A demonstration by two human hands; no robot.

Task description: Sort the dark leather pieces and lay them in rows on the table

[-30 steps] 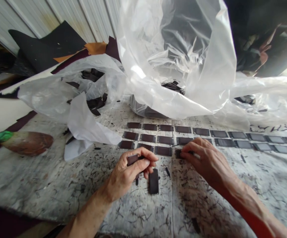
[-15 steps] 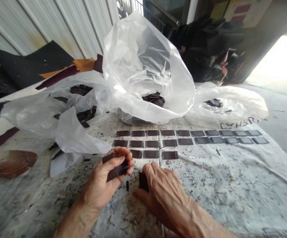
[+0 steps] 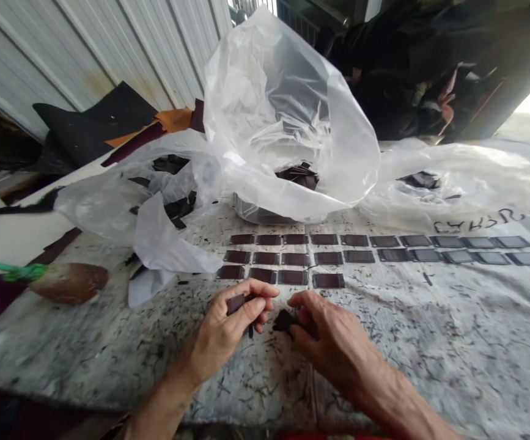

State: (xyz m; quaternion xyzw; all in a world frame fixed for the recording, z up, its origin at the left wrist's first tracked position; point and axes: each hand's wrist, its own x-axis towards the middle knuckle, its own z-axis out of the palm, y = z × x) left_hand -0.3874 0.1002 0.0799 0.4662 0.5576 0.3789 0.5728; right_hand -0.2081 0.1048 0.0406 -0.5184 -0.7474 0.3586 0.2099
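Note:
My left hand (image 3: 230, 327) pinches a small dark leather rectangle (image 3: 236, 304) between thumb and fingers, just below the front rows. My right hand (image 3: 331, 333) is a short way to the right, its fingers on a crumpled dark leather piece (image 3: 284, 321), partly hidden by them. Neat rows of dark rectangular leather pieces (image 3: 296, 260) lie beyond both hands on a stained, scrap-flecked white cloth (image 3: 384, 342). The pieces towards the right look greyer and shinier.
A large clear plastic bag (image 3: 287, 116) with dark leather scraps billows behind the rows. More plastic (image 3: 452, 177) lies to the right. A brown rounded object with green cord (image 3: 69, 283) sits at the left. Leather sheets (image 3: 109, 116) lean against a corrugated wall.
The view has swung slightly. My right hand has moved from the rows to the near table, and the flat dark strip there now appears bunched under its fingers. My left hand holds a smaller visible piece.

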